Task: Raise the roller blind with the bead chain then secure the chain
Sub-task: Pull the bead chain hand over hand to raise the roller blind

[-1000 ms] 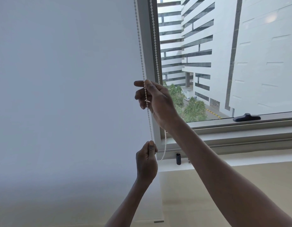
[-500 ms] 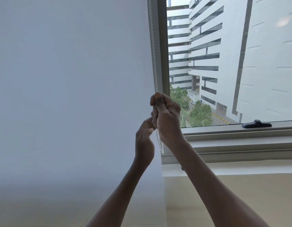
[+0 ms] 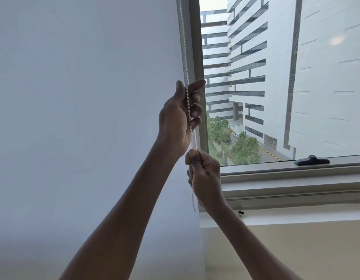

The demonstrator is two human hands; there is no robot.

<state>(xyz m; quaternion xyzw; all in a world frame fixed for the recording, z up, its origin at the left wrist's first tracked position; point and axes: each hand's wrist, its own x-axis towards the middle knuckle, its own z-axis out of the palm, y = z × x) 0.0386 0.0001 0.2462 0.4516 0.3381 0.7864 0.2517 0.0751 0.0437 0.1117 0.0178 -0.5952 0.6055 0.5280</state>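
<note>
The white roller blind (image 3: pixel 84 118) fills the left half of the view and hangs down past the sill. Its white bead chain (image 3: pixel 184 53) runs down the blind's right edge beside the grey window frame (image 3: pixel 196 47). My left hand (image 3: pixel 179 118) is raised, thumb and fingers loosely curled around the chain, which passes across the palm. My right hand (image 3: pixel 204 174) sits just below it, fisted on the chain, and a short loop of beads hangs under the fist.
A black window handle (image 3: pixel 311 161) lies on the lower frame at the right. A small black chain clip (image 3: pixel 240 213) is fixed on the wall under the sill (image 3: pixel 296 190). Outside the glass are white buildings and trees.
My left hand has gone from below to above, taking the chain higher up. My right hand has come down from the top to a low fist on the chain.
</note>
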